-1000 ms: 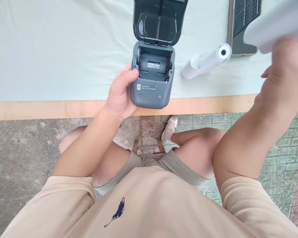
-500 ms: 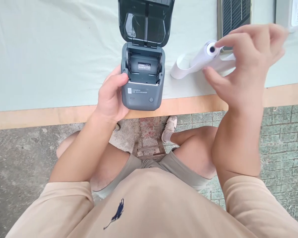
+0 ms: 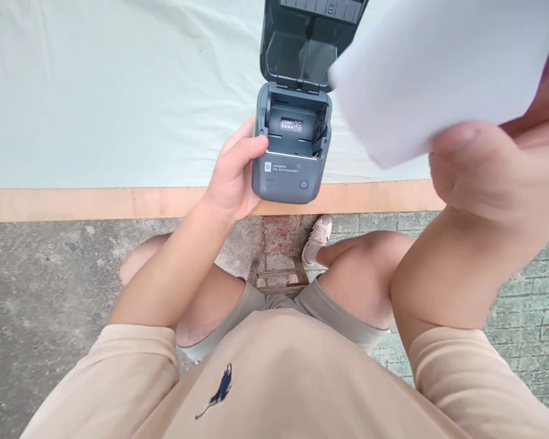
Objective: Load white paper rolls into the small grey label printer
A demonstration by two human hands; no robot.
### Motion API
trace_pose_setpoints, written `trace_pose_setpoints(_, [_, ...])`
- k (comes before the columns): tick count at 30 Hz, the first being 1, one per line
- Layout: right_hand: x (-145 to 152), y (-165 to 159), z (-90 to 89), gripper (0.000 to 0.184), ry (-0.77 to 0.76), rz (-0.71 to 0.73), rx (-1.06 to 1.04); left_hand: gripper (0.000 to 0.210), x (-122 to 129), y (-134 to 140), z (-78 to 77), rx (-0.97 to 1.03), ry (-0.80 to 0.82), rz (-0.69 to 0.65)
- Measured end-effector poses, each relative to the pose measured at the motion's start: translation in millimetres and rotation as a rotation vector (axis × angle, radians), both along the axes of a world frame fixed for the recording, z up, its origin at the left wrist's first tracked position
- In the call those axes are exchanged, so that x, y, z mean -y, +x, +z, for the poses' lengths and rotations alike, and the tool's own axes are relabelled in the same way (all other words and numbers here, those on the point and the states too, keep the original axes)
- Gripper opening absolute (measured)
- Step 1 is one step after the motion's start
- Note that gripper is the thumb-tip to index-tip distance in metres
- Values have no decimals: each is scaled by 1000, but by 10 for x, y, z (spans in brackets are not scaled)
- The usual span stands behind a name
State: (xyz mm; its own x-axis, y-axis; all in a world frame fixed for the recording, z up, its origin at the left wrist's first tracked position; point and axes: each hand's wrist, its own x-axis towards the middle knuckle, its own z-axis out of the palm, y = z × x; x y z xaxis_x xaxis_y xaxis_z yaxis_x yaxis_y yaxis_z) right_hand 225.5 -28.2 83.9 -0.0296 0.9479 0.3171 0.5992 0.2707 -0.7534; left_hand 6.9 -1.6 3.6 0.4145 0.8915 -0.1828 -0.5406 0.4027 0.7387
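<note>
My left hand grips the left side of a dark grey label printer, its thumb on the upper rim. The printer's dark see-through lid stands open, and the paper bay inside holds no roll. Up close at the right, my right hand is closed on white roll paper, thumb on its lower edge. The paper is blurred and covers the table behind it. Its rolled core is not visible from here, and most of the right fingers are hidden.
A pale cloth covers the table, with a bare wooden edge along the front. Below it are my knees, a small wooden stool and paved ground.
My right hand has lifted the paper roll from the table towards the camera. In the view, the printer and my left hand have shifted right. The paper now covers the items at the back right.
</note>
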Motion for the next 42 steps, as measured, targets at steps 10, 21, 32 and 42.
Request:
trace_pose_setpoints(10, [-215, -584, 69, 33, -212, 200, 389, 37, 49, -10, 44, 14, -12, -85])
trace_pose_setpoints(21, [-277, -651, 11, 38, -310, 126, 670, 39, 44, -2, 41, 57, -76, -52])
trace_pose_setpoints(32, [-248, -669, -26, 35, -243, 88, 689, 33, 38, -4, 38, 90, -55, -46])
trace_pose_setpoints(42, [-252, -670, -74, 25, -239, 110, 734, 38, 31, -28, -19, 0, 5, -67])
